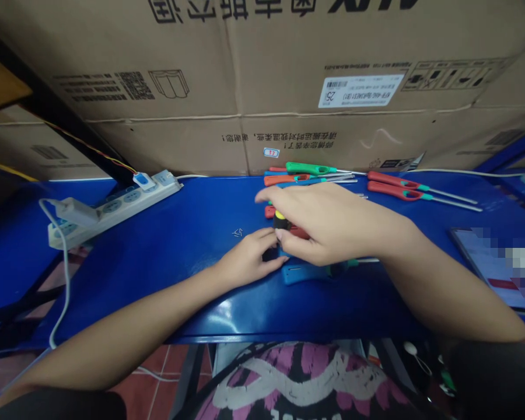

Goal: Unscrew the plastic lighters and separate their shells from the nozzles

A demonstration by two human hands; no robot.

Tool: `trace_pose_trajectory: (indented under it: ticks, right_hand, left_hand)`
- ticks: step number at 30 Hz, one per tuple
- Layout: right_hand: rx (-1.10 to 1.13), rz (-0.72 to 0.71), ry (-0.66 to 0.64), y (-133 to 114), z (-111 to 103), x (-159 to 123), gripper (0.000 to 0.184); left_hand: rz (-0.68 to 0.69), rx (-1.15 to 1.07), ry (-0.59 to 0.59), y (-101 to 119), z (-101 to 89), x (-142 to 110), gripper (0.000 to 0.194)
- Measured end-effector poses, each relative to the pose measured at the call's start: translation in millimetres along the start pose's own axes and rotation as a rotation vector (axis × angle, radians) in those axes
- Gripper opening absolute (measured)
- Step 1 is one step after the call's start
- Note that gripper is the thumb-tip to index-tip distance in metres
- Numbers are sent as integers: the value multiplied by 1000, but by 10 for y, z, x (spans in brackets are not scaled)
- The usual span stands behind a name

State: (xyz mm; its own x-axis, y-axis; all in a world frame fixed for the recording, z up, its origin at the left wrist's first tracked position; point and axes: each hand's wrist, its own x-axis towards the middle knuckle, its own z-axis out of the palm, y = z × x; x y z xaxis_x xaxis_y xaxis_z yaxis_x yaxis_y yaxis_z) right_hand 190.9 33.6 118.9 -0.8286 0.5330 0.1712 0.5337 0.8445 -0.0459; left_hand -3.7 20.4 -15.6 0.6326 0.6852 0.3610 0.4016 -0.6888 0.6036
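Note:
My right hand [321, 224] reaches in from the right and lies curled over a bunch of screwdrivers in the middle of the blue table [179, 262]; its thumb and fingers pinch a yellow-and-black handle end [280, 219]. My left hand [249, 259] comes from the lower left, fingers closed against a small dark part at the left end of a blue holder [306, 273] that lies under my right hand. What the left fingers grip is mostly hidden.
Several red and green-handled screwdrivers [402, 188] lie along the back of the table against big cardboard boxes [262, 87]. A white power strip [114, 207] with plugs sits at the back left. A phone [494, 265] rests at the right edge.

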Motion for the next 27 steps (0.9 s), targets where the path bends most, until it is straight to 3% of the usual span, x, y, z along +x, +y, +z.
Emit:
trace_pose_trajectory:
  ticks: [6,9,13,16,21,25,27]
  right_hand:
    - [86,-13,-28,-4,-25,-8,22]
    - [59,-6,-43,8,-29,-16,30]
    - [71,-36,3,11,-26,-24,25]
    - [4,22,-19,7,-27,-26,33]
    - [49,54,-10,6,-37,-17,25]
    - [-34,107,-17,5,-38,-10,41]
    - [-4,65,-7,2,-38,-10,34]
  left_hand:
    - [2,22,3,-17,10,-8,16]
    - [-1,15,-1,-18,8,-11,20]
    - [-8,20,-23,-15,-1,-7,20]
    - [-14,12,-19,-19,-4,-5,18]
    - [24,14,8,-40,4,-7,16]
    - [14,22,8,-45,8,-4,14]
    - [9,19,5,-42,7,-2,14]
